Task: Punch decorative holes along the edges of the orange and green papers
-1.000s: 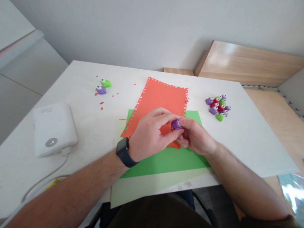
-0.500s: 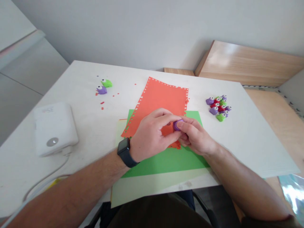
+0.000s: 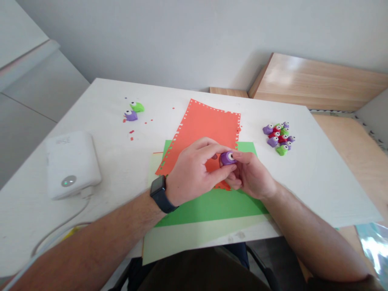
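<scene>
A small purple paper punch (image 3: 226,159) with a white, eye-like spot is held up over the orange paper. My left hand (image 3: 197,169), wearing a dark watch (image 3: 159,192), pinches it between thumb and index finger. On its right side, my right hand (image 3: 253,171) has its thumb at the eye and its other fingers curled below, closed around that end. Beneath both hands lies the orange sheet (image 3: 209,125), with rows of small punched holes along its edges. It overlaps a green sheet (image 3: 194,210).
Several purple, red and green punches (image 3: 279,137) are clustered at the right. A green punch (image 3: 138,107) and another purple punch (image 3: 131,116) stand at the left among small orange paper bits (image 3: 131,131). A white box-like device (image 3: 72,161) with a cable sits at the left.
The right thumb has slid off the top of the purple punch to its right side, so the eye now shows. My left hand has stayed in place.
</scene>
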Demonstrator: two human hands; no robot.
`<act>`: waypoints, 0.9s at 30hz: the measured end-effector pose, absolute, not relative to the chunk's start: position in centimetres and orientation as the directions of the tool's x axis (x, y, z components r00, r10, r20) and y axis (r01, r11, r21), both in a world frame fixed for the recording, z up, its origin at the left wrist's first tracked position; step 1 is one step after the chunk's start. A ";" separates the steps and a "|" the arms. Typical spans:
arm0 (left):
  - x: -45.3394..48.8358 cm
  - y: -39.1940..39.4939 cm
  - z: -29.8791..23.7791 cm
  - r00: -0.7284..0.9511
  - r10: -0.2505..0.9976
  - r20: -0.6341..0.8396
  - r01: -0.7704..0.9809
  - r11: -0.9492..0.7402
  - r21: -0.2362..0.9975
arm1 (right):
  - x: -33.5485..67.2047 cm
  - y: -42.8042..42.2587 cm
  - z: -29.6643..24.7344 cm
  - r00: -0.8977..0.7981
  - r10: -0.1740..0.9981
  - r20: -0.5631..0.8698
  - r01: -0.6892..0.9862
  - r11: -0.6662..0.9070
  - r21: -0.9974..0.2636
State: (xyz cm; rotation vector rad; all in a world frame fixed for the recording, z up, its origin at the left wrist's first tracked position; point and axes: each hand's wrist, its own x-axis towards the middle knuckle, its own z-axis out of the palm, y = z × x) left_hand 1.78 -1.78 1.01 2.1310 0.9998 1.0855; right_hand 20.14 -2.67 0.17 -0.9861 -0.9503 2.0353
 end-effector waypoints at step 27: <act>1.7 -1.7 1.1 0.366 0.800 0.476 0.410 -0.597 0.689 | 20.2 -2.5 0.7 -0.509 0.780 -0.364 -0.284 -0.552 -0.784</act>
